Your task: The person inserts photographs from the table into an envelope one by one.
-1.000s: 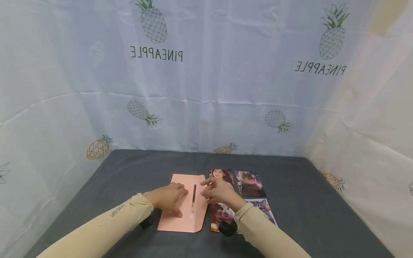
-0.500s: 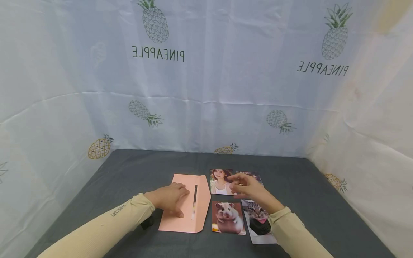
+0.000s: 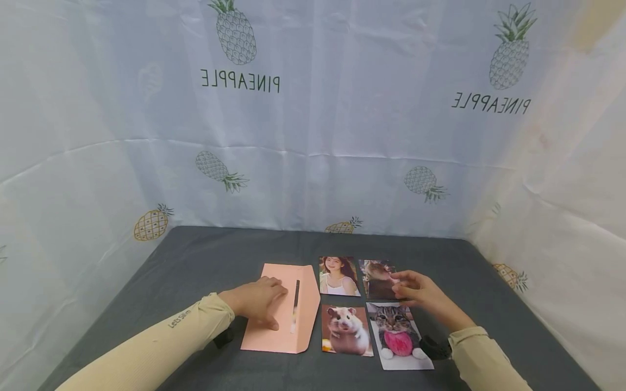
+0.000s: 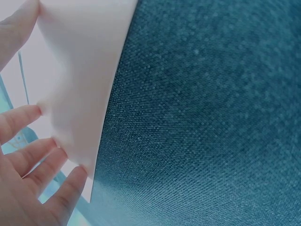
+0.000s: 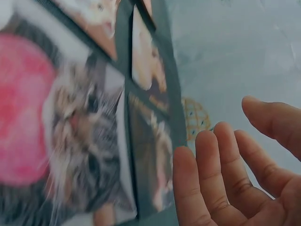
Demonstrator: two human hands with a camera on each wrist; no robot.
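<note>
One envelope, pink, (image 3: 286, 332) is touched by the left hand (image 3: 255, 300), whose fingers are spread apart, with nothing gripped; its fingertips are set against the paper, as is shown from the left wrist. The right hand (image 3: 419, 293) is held at the right edge of one dark animal photo (image 3: 377, 281); its thumb is parted from four loosely extended fingers and nothing is pinched, though whether the photo is touched cannot be told. Four photos in all are laid out flat, two by two, to the right of the envelope: the far row is made up of one portrait of a person (image 3: 339, 278) and the animal photo, the near row of one hamster photo (image 3: 347, 332) and one cat photo (image 3: 395, 339). The envelope's face is crossed by one narrow slit (image 3: 295, 309), and its one flap (image 3: 310, 309) is turned toward the photos. Both forearms are covered by two pale sleeves (image 3: 156, 338). Everything is borne by one dark grey table (image 3: 210, 252), backed by pineapple-printed curtains (image 3: 313, 119) on which two mirrored words can be read.
</note>
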